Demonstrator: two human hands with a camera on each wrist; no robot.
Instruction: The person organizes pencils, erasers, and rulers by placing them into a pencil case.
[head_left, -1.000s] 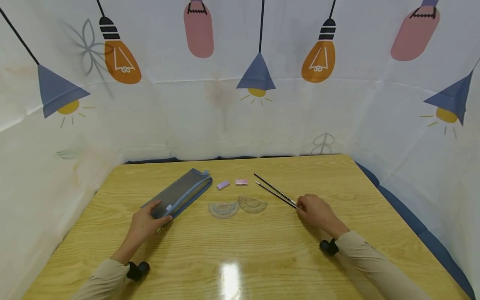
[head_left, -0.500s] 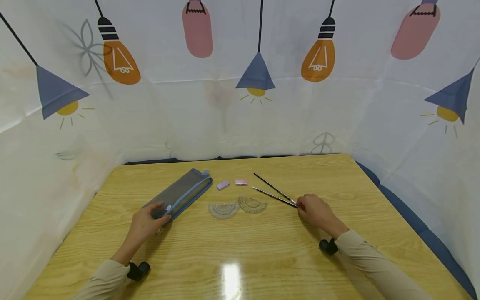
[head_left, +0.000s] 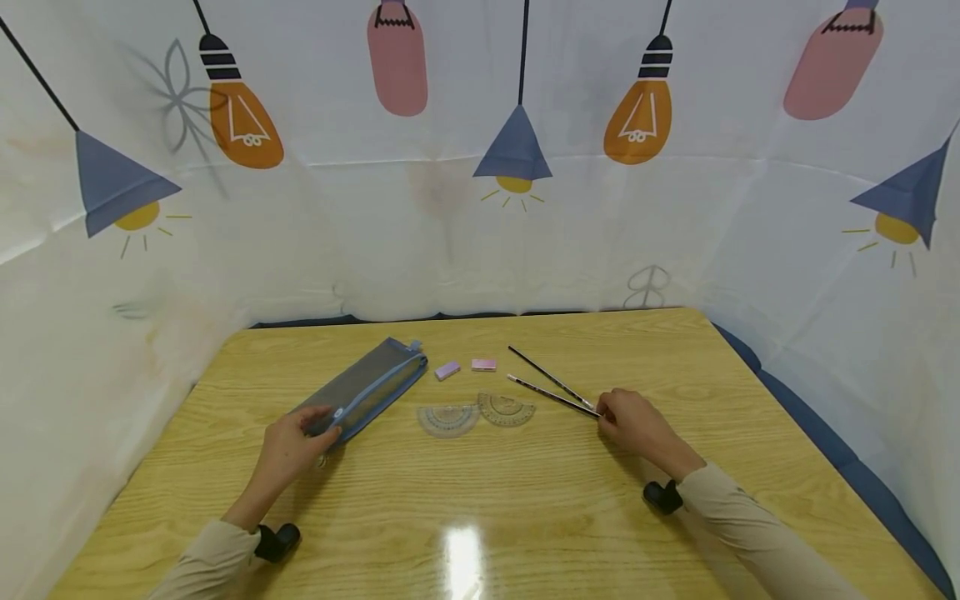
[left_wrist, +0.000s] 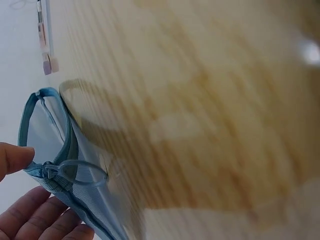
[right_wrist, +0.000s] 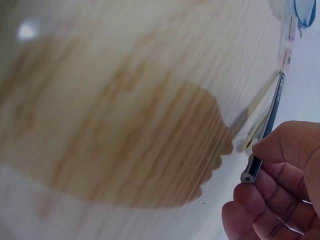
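My left hand (head_left: 291,450) grips the near end of a grey mesh pencil case (head_left: 352,383) with blue edging, lying slantwise on the left of the table. In the left wrist view its zip (left_wrist: 55,170) with a ring pull shows between thumb and fingers. On the right, my right hand (head_left: 637,425) pinches the near end of a dark pencil (head_left: 551,394) between thumb and fingers, as the right wrist view shows. A second dark pencil (head_left: 547,373) lies just behind it, its near end beside my fingertips. The two pencils spread apart toward their far ends.
Two clear protractors (head_left: 447,422) lie side by side mid-table, between the hands. Behind them are a purple eraser (head_left: 447,371) and a pink eraser (head_left: 483,365). The wooden table (head_left: 390,517) ends at a white printed curtain (head_left: 420,242) at the back and sides.
The held pencil's far end has swung toward me, widening the gap from the other pencil. My right hand has shifted slightly right; the left hand stays on the pencil case.
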